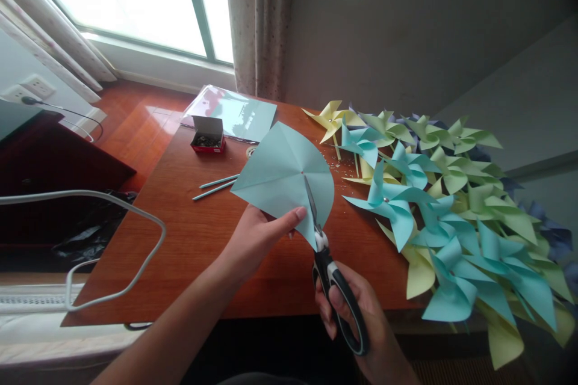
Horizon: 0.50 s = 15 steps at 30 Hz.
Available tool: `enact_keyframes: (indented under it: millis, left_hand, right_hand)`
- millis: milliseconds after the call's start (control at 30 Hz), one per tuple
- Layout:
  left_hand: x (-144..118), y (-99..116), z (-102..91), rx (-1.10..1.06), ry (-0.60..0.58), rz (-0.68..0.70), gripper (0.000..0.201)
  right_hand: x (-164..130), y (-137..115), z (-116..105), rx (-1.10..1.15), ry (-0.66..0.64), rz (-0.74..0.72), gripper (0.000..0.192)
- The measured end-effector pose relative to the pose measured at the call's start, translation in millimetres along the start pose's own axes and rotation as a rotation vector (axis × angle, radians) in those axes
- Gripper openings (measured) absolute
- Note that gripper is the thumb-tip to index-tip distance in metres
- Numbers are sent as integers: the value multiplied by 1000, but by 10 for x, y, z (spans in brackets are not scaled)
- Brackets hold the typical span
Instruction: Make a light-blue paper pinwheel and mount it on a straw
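Observation:
My left hand (257, 234) pinches the lower edge of a light blue paper square (280, 174) with crease lines, held up over the wooden table (189, 240). My right hand (356, 319) grips black-handled scissors (327, 264). Their blades reach up into the paper from its lower corner toward the centre. Two thin blue sticks (215, 186) lie on the table just left of the paper.
A large heap of blue, yellow, green and purple paper pinwheels (451, 210) covers the table's right side. A small open red box (208, 135) and a stack of paper sheets (235, 111) sit at the back. A white cable (135, 216) loops at left.

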<state>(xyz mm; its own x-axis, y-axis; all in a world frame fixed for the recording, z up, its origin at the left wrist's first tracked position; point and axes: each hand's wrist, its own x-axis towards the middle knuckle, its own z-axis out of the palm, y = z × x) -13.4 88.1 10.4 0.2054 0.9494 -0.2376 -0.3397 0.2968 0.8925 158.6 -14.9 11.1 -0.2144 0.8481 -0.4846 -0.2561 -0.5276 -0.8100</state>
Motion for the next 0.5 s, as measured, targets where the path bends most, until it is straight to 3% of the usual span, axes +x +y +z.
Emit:
enact_keyframes:
  millis: [500]
  left_hand:
    - [3, 2, -1, 5, -2, -13, 25]
  right_hand:
    - [29, 34, 10, 23, -12, 10, 50]
